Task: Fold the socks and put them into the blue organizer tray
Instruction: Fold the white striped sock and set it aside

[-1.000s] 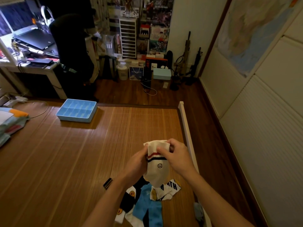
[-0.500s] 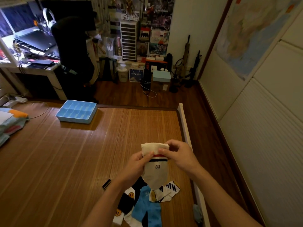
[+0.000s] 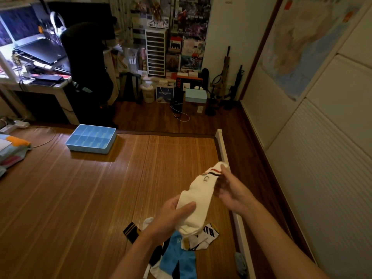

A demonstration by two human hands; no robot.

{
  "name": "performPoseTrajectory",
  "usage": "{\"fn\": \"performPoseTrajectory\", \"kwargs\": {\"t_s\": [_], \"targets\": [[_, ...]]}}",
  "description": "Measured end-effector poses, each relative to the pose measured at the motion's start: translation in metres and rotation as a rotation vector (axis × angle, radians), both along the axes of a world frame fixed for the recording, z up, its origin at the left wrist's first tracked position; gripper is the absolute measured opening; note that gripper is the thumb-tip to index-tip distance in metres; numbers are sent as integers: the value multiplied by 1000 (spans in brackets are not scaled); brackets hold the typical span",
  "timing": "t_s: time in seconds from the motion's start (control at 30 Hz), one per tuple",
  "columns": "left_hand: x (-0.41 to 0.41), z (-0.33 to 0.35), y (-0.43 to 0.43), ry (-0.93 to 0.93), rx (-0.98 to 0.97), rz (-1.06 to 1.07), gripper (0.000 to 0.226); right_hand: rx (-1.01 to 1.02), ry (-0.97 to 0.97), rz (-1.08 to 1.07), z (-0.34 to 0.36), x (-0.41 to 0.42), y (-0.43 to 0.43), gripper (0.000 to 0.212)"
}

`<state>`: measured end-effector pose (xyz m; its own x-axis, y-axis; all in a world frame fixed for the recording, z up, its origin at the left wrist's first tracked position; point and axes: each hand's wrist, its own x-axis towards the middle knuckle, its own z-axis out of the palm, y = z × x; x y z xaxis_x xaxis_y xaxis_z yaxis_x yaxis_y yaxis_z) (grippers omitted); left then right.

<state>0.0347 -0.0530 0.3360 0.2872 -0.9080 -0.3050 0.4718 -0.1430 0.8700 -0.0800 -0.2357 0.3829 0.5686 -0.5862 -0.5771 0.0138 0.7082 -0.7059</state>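
Both my hands hold a white sock (image 3: 198, 198) with a red and black striped cuff, stretched slantwise above the bamboo mat. My left hand (image 3: 173, 215) grips its lower toe end. My right hand (image 3: 231, 188) pinches the cuff end, up and to the right. Below them a pile of loose socks (image 3: 181, 252), blue, white and black, lies on the mat near its front edge. The blue organizer tray (image 3: 91, 138) with several compartments sits at the mat's far left corner, and I see nothing in it.
The bamboo mat (image 3: 100, 198) ends at a white rail (image 3: 223, 150) on the right, with wooden floor beyond. Folded cloth (image 3: 12, 152) lies at the left edge. A desk, a black chair and shelves stand at the back.
The sock hung upright with both hands at its cuff; now my left hand has slid down to the toe end and the sock is stretched out slantwise.
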Motion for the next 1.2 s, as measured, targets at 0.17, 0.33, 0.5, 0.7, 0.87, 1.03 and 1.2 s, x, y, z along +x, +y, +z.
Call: {"fn": "performPoseTrajectory", "kwargs": {"t_s": [0.17,0.33,0.5,0.7,0.87,1.03,1.2], "targets": [[-2,3,3,4,-47,-73,35,16,-4,11,-17,-5,1,30],[-5,4,4,84,-43,-23,37,290,155,164,-35,-14,14,77],[-6,3,6,122,-51,13,38,360,247,491,-47,-18,40,96],[-6,3,10,107,-60,6,35,152,404,776,-37,-14,39,124],[-9,4,13,149,-32,-2,36,215,-27,420,-30,-12,48,79],[-15,2,19,166,45,3,38,149,-205,17,-10,-3,37,42],[-14,1,24,164,45,-9,42,86,-158,10,-4,-1,34,31]]}}
